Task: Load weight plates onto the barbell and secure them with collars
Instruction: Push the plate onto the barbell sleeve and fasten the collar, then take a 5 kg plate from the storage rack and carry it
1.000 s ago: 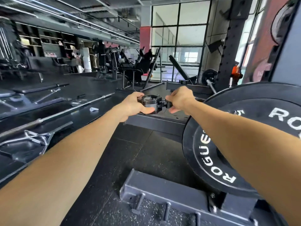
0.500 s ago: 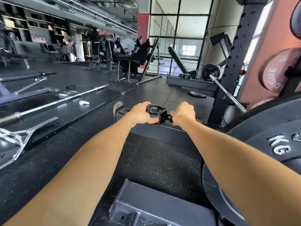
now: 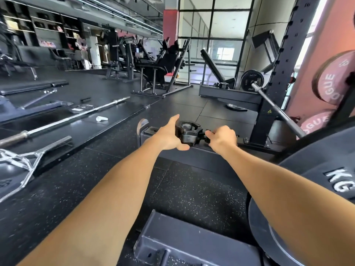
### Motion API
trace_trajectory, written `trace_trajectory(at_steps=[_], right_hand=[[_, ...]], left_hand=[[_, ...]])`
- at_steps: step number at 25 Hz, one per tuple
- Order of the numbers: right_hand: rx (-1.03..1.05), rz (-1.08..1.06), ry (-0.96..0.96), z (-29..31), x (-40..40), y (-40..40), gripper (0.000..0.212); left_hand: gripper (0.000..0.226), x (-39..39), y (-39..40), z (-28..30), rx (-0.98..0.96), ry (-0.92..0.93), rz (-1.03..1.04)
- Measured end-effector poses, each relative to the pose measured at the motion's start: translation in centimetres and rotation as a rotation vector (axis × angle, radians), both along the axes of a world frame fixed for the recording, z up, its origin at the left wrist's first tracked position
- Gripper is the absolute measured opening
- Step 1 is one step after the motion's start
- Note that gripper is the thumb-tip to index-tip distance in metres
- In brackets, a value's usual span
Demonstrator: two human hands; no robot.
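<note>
Your left hand (image 3: 170, 136) cups the black clamp collar (image 3: 189, 133) from the side, with the thumb under it. Your right hand (image 3: 222, 138) pinches its lever. The collar sits between both hands, held out in front of you, left of the black weight plate (image 3: 315, 160).

Both bare forearms extended forward, converging toward centre frame. Left hand (image 3: 169, 136): palm against the left side of the collar (image 3: 189, 132), thumb curled beneath it, index finger extended along its top edge. Right hand (image 3: 222, 138): knuckles up, fingers (image 3: 210, 133) curled, pinching the collar's right-side lever. Wrists roughly level, hands apart with the collar between.
</note>
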State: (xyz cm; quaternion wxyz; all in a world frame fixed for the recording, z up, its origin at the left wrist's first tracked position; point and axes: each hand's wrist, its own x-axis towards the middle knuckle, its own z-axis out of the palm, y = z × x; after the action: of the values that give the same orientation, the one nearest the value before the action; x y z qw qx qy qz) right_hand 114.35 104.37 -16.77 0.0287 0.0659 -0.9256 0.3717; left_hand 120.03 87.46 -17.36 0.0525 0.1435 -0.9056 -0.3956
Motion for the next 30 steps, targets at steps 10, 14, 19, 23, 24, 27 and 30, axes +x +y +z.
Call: trace_trajectory(at_steps=[10,14,19,23,24,27,30], right_hand=[[0.11,0.269,0.088,1.7,7.3,2.0,0.056],[0.206,0.346,0.075,1.1,11.3,3.8,0.073],[0.223,0.449,0.035,0.3,17.2,7.8,0.075],[0.201,0.46,0.009,0.3,23.0,12.7,0.073],[0.208,0.446,0.014,0.4,24.5,14.3,0.073],[0.26,0.389,0.035,0.7,28.4,19.3,0.075],[0.288,0.298,0.069,1.7,31.0,25.1,0.075]], left_hand=[[0.08,7.2,1.8,0.1,-0.125,0.084,0.106],[0.078,11.8,3.7,-0.1,-0.131,0.075,0.06],[0.076,19.3,7.1,-0.3,-0.105,0.062,0.066],[0.077,25.8,11.8,0.1,-0.091,0.099,0.049],[0.077,27.4,13.3,0.2,-0.087,0.108,0.038],[0.079,30.8,17.6,0.8,-0.076,0.129,0.007],[0.083,32.2,22.4,1.7,-0.058,0.161,-0.059]])
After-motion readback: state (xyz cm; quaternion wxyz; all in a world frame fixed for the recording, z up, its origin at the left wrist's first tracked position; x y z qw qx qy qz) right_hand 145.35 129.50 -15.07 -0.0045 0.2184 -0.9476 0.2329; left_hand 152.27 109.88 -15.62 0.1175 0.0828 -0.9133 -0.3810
